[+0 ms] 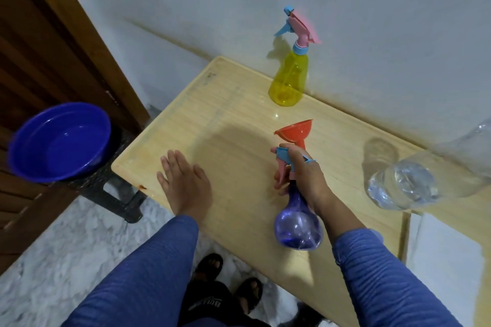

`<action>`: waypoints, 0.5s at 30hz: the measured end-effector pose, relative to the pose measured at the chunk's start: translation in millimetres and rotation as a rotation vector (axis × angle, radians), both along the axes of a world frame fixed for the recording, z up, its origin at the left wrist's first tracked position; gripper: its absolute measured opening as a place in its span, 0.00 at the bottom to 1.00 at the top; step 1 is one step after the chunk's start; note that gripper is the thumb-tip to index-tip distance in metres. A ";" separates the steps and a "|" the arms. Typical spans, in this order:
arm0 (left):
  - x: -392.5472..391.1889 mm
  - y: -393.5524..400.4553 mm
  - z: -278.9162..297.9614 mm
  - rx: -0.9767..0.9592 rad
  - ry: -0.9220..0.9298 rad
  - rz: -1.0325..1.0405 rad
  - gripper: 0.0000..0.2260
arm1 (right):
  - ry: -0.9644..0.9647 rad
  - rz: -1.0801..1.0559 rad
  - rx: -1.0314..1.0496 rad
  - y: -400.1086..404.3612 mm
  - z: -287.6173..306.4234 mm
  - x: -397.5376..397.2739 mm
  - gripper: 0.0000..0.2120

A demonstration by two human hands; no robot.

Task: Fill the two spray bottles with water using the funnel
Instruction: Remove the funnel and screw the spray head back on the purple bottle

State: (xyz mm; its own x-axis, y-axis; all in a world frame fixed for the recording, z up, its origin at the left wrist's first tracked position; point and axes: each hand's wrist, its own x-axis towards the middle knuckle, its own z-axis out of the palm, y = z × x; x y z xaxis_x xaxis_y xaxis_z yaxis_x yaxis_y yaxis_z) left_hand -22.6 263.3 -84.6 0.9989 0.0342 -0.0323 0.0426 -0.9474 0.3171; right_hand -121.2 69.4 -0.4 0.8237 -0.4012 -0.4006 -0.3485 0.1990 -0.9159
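Note:
My right hand (303, 175) grips the neck and pink-and-blue spray head of a purple round-bellied spray bottle (297, 228), which stands near the front of the wooden table (233, 141). An orange funnel (296, 131) stands just behind that hand, wide end up. A yellow spray bottle (288, 79) with its pink-and-blue head screwed on stands upright at the table's back edge by the wall. My left hand (183, 183) hovers flat and empty over the table's left front part, fingers apart.
A clear plastic water bottle (414, 183) lies on its side at the table's right end. A blue basin (59, 141) sits on a dark stool left of the table, by a wooden door. My feet are on the marble floor below.

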 end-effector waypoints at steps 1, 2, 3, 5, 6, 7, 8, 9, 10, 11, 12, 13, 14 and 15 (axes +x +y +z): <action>-0.1 -0.2 0.0 0.000 0.002 -0.001 0.25 | -0.002 0.008 -0.008 -0.2 0.1 0.2 0.15; -0.5 -0.1 0.1 -0.001 0.004 -0.004 0.25 | 0.001 0.018 -0.014 -0.5 0.3 0.1 0.15; -0.6 -0.3 -0.1 -0.001 0.003 -0.007 0.25 | 0.004 0.028 -0.014 -0.6 1.4 0.1 0.15; -0.7 0.1 -0.5 0.001 -0.004 -0.009 0.25 | -0.001 0.036 0.000 -0.3 3.5 -0.2 0.16; -0.5 0.3 -0.5 0.002 -0.007 -0.011 0.25 | -0.010 0.037 0.002 -0.4 4.7 -0.2 0.17; -0.2 0.4 -0.9 0.002 -0.010 -0.011 0.25 | -0.022 0.039 -0.001 -0.5 5.9 -0.2 0.17; -0.3 0.5 -1.2 0.001 -0.013 -0.010 0.25 | -0.033 0.040 -0.012 -0.8 7.7 -0.2 0.17; -0.9 0.2 -1.4 0.001 -0.014 -0.011 0.25 | -0.047 0.038 -0.025 -1.2 10.0 -0.4 0.17; -1.3 -0.3 -1.2 0.002 -0.012 -0.012 0.25 | -0.066 0.028 -0.039 -1.8 12.2 -1.2 0.16; -1.1 -0.9 -1.4 0.002 -0.006 -0.014 0.25 | -0.092 0.011 -0.054 -2.4 14.9 -1.8 0.16; -1.0 -1.0 -1.4 -0.001 -0.001 -0.018 0.25 | -0.119 -0.008 -0.074 -3.0 19.0 -3.2 0.16; -0.9 -0.9 -1.3 -0.003 -0.001 -0.029 0.25 | -0.140 -0.023 -0.109 -4.4 23.2 -4.6 0.17; -0.6 0.1 -1.8 -0.006 -0.009 -0.055 0.24 | -0.162 -0.028 -0.151 -5.4 29.5 -6.5 0.17; -0.9 0.5 -1.2 -0.021 -0.023 -0.099 0.23 | -0.187 -0.032 -0.193 -6.9 35.5 -8.9 0.17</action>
